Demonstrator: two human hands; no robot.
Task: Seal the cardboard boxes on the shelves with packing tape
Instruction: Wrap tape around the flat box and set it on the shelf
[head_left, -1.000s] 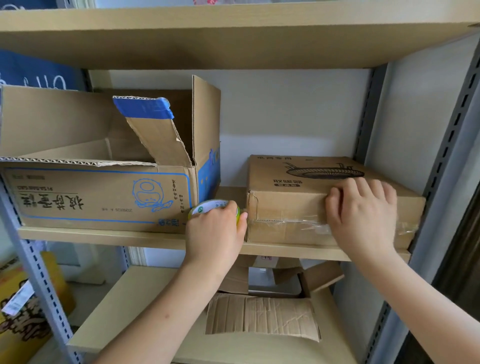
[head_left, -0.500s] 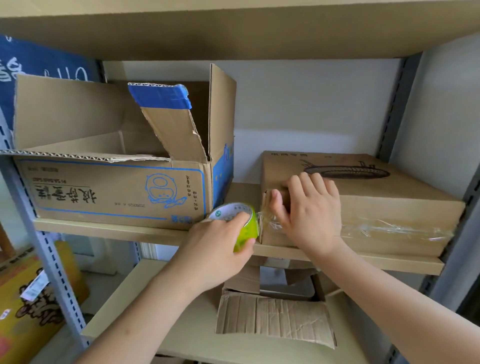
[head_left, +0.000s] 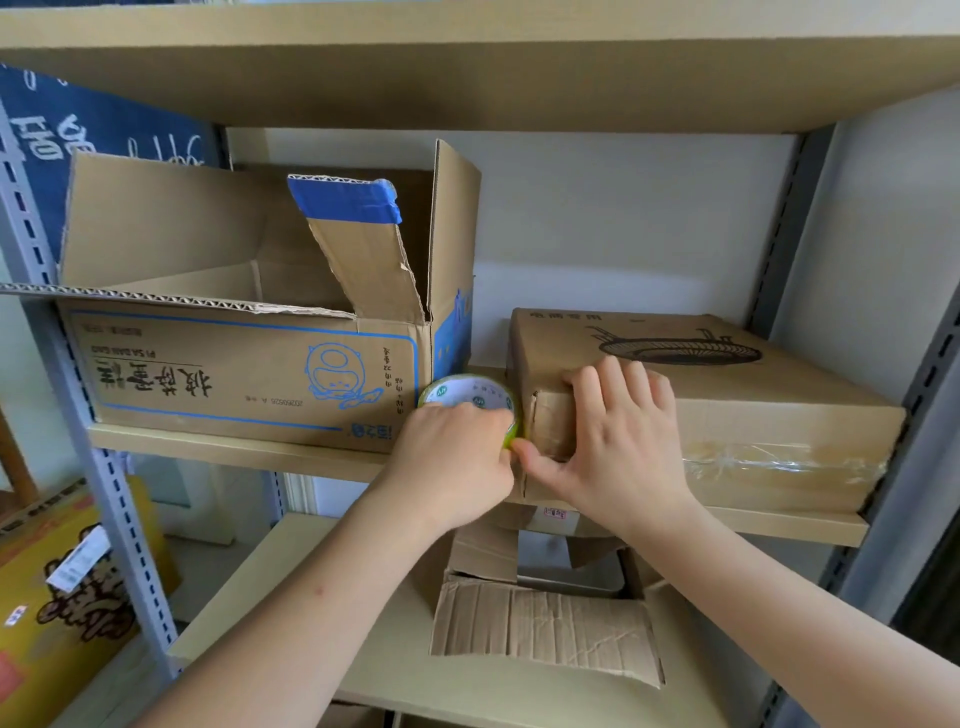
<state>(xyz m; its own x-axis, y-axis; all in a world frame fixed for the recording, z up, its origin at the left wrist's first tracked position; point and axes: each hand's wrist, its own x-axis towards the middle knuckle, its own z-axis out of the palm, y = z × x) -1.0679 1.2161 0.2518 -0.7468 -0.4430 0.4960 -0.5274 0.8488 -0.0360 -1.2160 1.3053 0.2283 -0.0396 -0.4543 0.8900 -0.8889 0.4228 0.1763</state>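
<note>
Now our left hand (head_left: 447, 457) grips tape roll (head_left: 470, 402), right hand (head_left: 618, 447) flat on closed box (head_left: 753, 415) at 3 o'clock; slack = wrinkled tape w/ a weak seal.

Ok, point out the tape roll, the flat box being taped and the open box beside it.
tape roll (head_left: 470, 396): head view, white inner face of the roll.
flat box (head_left: 769, 421): head view, front face above the clear tape.
open box (head_left: 208, 371): head view, printed front face.

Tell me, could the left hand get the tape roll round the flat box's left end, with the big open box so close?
Probably yes, but tightly. The left hand holds the tape roll in the narrow gap between the flat box and open box.
</note>
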